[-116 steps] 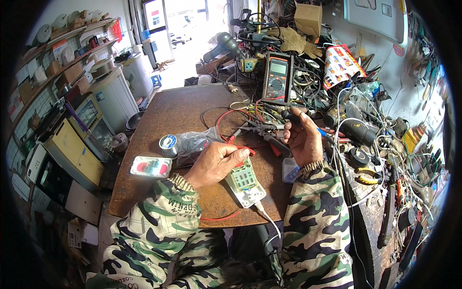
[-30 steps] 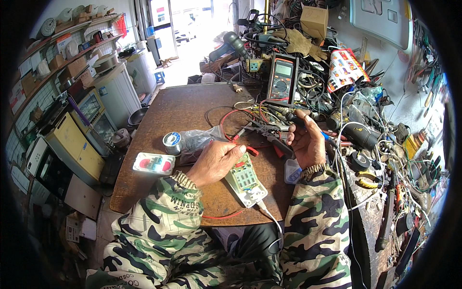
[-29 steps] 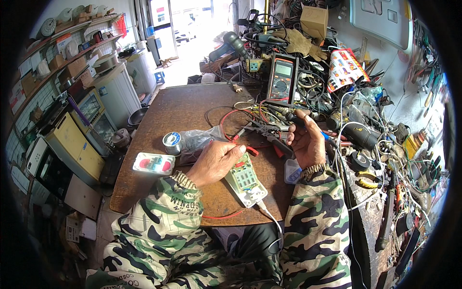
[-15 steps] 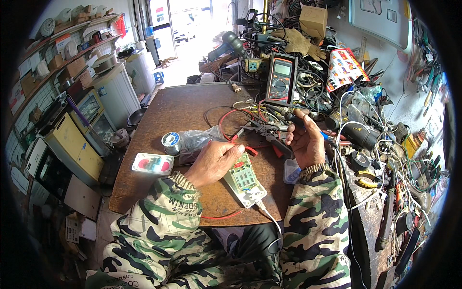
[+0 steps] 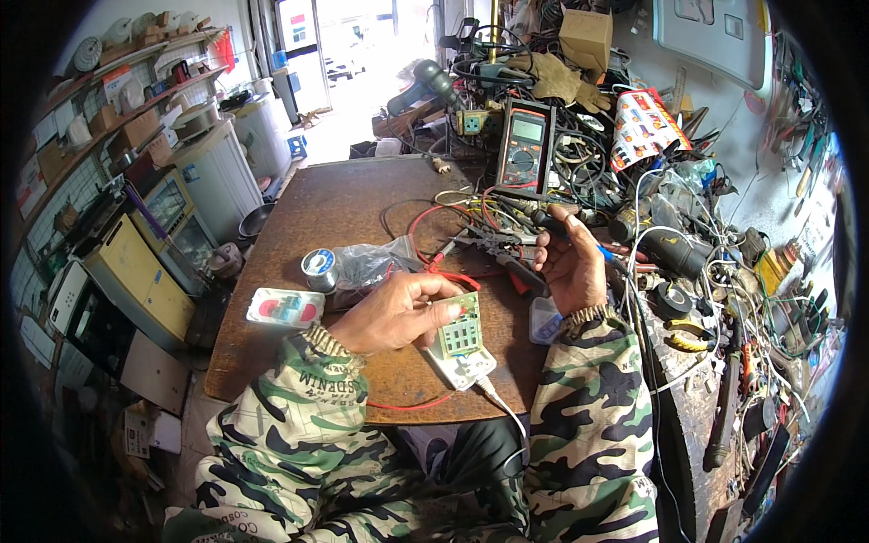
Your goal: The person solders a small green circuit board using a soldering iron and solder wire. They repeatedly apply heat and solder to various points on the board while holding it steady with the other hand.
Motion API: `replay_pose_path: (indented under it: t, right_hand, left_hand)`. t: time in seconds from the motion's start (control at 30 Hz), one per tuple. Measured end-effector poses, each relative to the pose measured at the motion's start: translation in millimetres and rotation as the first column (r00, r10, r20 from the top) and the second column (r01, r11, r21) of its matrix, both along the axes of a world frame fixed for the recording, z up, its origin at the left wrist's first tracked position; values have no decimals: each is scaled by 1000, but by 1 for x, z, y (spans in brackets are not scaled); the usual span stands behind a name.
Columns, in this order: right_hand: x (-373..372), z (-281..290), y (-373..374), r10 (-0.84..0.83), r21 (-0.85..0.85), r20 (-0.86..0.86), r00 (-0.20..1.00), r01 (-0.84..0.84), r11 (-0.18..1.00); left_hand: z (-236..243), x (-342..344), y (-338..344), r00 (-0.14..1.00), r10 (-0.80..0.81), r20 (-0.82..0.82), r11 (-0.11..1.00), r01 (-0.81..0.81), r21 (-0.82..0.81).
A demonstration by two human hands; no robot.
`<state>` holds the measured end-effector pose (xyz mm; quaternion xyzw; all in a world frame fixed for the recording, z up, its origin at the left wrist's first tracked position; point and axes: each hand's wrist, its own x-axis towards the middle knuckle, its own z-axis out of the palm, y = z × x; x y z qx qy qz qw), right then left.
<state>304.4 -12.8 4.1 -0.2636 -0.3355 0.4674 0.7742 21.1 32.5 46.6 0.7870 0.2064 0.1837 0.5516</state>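
Note:
My left hand point(image 5: 403, 314) pinches the top edge of a small green circuit board point(image 5: 460, 338) between thumb and fingers. The board leans up from a white plastic case point(image 5: 472, 371), which lies on the table with a white cable leaving its near end. My right hand point(image 5: 577, 271), palm turned up and fingers curled, holds a soldering iron with a black and blue handle point(image 5: 610, 260). Its tip cannot be made out against the dark clutter. A small clear plastic box point(image 5: 544, 319) sits beside my right wrist.
On the brown table point(image 5: 362, 199) are a solder spool point(image 5: 319, 269), a clear plastic bag point(image 5: 371, 262), a white-and-red case part point(image 5: 285, 307), red leads and pliers point(image 5: 516, 269). A multimeter point(image 5: 525, 149) stands at the back right. Tangled cables and tools point(image 5: 692, 258) crowd the right side.
My left hand has shifted slightly right and down and now grips the board, whose far edge has risen from the case. My right hand has barely moved.

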Motion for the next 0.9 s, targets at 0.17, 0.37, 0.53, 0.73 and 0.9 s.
replay_pose_path:
  t: [0.17,0.37,0.53,0.73,0.9]
  right_hand:
    - [-1,-3,5,18,22,-18,1000,-18,1000]
    - [-3,0,4,20,28,-19,1000,-20,999]
    - [-3,0,4,18,48,-17,1000,-17,999]
    - [-7,2,3,14,37,-21,1000,-13,999]
    - [-9,5,1,9,27,16,1000,-10,1000]
  left_hand:
    - [-8,-10,-5,999,-26,-25,996,24,-85]
    - [2,-13,-11,1000,-13,-15,1000,13,-15]
    - [14,-10,12,990,-55,129,993,40,113]
    - [0,-13,18,979,-109,175,993,97,73]
    - [-7,-9,13,985,42,165,999,-37,-35]
